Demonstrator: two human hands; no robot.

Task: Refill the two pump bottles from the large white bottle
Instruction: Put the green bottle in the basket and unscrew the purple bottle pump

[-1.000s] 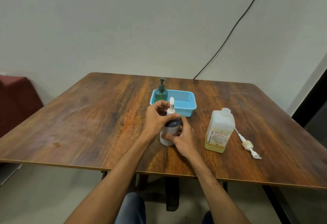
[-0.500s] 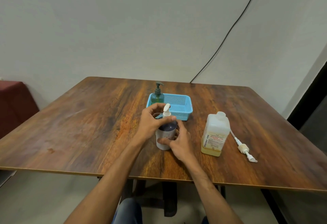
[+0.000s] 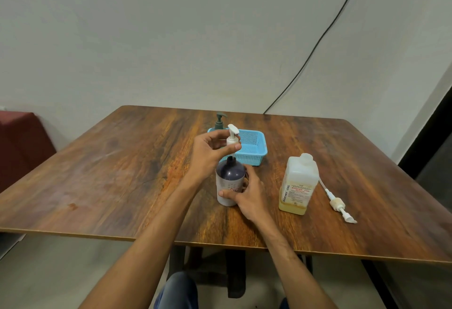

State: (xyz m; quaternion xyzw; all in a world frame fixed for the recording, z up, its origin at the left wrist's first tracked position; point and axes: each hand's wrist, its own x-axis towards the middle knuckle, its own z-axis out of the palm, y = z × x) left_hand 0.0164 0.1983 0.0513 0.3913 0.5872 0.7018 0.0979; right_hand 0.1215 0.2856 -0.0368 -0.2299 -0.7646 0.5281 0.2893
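A dark-topped pump bottle with a white lower body (image 3: 229, 179) stands upright on the wooden table (image 3: 110, 174), its neck uncovered. My right hand (image 3: 248, 195) grips its lower body. My left hand (image 3: 211, 153) holds the white pump head (image 3: 232, 136) lifted above the neck, the tube still partly inside. A green pump bottle (image 3: 219, 123) stands in the blue basket (image 3: 254, 147) behind. The large white bottle (image 3: 298, 185), uncapped with yellowish liquid at its bottom, stands to the right.
A loose white pump with its long tube (image 3: 338, 205) lies on the table right of the large bottle. A black cable (image 3: 318, 42) runs down the wall. A dark red seat (image 3: 22, 147) is at the left. The table's front edge is near my arms.
My left hand has lifted the white pump head off the dark-topped bottle; before, it sat on the neck. My right hand keeps gripping the bottle. The view has shifted slightly.
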